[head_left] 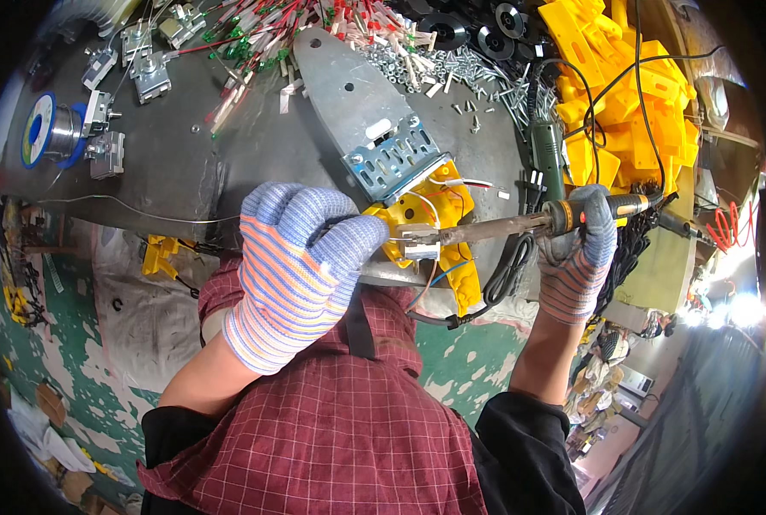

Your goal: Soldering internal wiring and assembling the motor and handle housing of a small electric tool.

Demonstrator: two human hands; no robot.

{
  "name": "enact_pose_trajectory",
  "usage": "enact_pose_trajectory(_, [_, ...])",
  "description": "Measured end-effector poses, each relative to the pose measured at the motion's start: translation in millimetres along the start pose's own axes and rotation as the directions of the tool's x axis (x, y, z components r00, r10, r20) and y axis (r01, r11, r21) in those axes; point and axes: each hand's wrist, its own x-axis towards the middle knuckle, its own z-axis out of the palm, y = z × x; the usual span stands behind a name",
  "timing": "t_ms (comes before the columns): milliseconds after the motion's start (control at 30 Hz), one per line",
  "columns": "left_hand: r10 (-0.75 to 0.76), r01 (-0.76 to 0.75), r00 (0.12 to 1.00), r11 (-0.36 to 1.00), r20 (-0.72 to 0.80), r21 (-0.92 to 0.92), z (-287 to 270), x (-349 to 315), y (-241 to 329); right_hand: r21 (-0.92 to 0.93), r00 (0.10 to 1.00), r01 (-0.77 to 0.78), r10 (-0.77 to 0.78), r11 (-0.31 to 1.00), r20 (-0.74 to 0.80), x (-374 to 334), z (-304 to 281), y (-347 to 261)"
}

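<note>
My right hand, in a striped knit glove, is wrapped around the handle of a soldering iron. The iron points left, its tip at a small whitish part in a yellow plastic housing. Close beside that tip, my gloved left hand has its fingers pinched together. Solder wire runs into this hand from the left; its end is hidden. Thin colored wires come out of the housing. Against the housing's far side lies a grey metal plate with a bluish perforated bracket.
A solder spool and several metal-cased parts sit at left. Far back lie red and green leads, screws and black discs. Yellow housings are piled at right, with a dark green tool and cables nearby.
</note>
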Motion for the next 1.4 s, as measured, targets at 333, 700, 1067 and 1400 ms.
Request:
enact_pose_trajectory(333, [-0.082,0.079,0.996,0.992,-0.031,-0.102,-3.5,6.7,-0.6,-0.017,0.998,-0.003,0.002,1.0,-0.068,0.3,-5.1,6.4])
enact_pose_trajectory(700, [-0.275,0.317,0.947,0.733,0.164,-0.602,-3.6,59.8,-5.7,0.052,0.996,-0.086,0.088,0.995,-0.035,-0.7,-1.0,10.8])
enact_pose_trajectory(1067, [0.118,0.187,0.85,0.844,0.514,-0.503,21.8,101.4,-8.4,0.047,0.995,-0.093,0.095,0.995,-0.04,-1.1,-2.7,13.8])
enact_pose_trajectory(1400, [0.385,0.401,0.567,0.643,0.728,-0.652,22.9,129.6,-33.4,0.061,0.991,-0.121,0.124,0.991,-0.053,1.9,-9.2,19.9])
